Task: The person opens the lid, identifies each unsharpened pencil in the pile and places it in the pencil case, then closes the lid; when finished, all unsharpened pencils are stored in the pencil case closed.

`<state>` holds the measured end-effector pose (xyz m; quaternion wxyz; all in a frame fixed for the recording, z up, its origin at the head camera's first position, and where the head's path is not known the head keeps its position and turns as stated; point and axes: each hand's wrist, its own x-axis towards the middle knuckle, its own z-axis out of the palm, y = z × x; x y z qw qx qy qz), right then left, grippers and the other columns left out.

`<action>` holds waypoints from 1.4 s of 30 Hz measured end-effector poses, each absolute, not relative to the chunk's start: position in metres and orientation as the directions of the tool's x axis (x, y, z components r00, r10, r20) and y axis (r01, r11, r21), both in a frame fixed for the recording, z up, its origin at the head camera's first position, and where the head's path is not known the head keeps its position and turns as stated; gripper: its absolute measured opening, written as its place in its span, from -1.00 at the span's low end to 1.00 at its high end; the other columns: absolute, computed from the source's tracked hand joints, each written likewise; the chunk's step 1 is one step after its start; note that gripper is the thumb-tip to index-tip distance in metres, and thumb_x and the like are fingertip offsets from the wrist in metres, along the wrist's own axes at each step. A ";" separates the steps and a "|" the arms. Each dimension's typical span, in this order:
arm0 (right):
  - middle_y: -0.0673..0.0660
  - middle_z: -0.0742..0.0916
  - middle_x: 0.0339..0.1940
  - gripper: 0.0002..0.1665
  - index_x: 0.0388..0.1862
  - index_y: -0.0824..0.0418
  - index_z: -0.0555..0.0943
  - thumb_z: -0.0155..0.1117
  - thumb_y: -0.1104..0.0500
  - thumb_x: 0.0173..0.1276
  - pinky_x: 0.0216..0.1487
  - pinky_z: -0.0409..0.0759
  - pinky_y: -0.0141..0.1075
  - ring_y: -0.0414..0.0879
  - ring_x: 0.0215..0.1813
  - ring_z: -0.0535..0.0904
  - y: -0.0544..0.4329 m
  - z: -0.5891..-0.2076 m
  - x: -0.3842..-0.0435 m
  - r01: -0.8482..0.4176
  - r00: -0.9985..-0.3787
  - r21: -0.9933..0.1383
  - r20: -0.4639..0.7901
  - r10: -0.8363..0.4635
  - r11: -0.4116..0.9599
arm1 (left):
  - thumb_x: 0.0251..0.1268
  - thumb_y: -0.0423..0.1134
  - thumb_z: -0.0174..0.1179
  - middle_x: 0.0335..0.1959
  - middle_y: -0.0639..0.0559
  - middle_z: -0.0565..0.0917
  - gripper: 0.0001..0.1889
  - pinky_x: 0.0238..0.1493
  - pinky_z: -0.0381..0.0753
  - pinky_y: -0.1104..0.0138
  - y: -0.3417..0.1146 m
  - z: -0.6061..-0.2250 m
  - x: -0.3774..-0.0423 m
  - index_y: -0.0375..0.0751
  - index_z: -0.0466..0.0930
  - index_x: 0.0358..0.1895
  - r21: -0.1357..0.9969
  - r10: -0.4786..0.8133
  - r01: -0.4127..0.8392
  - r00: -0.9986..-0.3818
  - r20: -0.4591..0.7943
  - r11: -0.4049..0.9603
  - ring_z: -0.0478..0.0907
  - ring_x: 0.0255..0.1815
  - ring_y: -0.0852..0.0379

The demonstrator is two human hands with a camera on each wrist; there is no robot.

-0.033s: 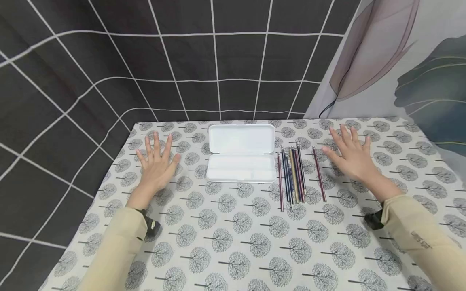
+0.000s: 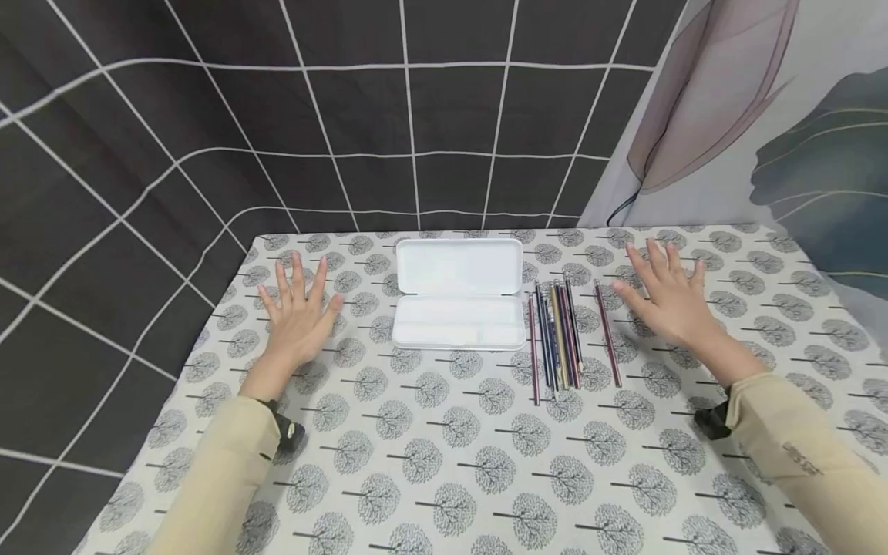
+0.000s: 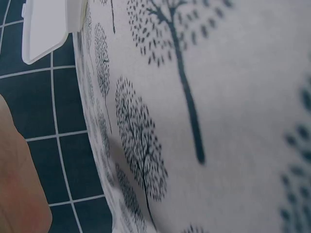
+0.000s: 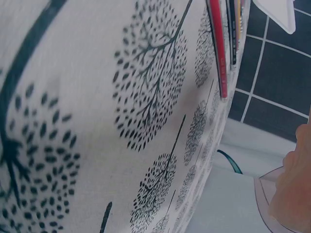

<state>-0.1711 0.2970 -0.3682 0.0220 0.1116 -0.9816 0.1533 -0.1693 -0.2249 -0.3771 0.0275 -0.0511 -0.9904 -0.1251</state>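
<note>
Your left hand (image 2: 294, 327) and right hand (image 2: 671, 302) have fingers splayed wide, holding nothing. The pencils (image 2: 559, 333) lie right of the open white case (image 2: 459, 310); pinch the separate red pencil (image 2: 607, 333), nearest your right hand, mid-length.

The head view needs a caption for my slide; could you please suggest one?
Spread hands flank an open white case and loose pencils on a tree-print cloth.
</note>
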 end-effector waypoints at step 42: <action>-0.13 0.30 -0.87 -0.52 -0.88 0.07 0.34 0.24 -0.01 0.14 -0.73 0.08 -0.48 -0.26 -0.74 0.11 0.166 -0.373 -0.213 -0.056 -0.952 -0.395 -0.257 -0.169 0.917 | -0.26 0.04 0.50 0.40 -0.23 0.19 0.07 0.37 0.10 -0.12 -0.159 -0.382 -0.192 -0.10 0.07 0.39 0.628 0.392 0.163 -0.886 -0.246 0.761 0.12 0.40 -0.20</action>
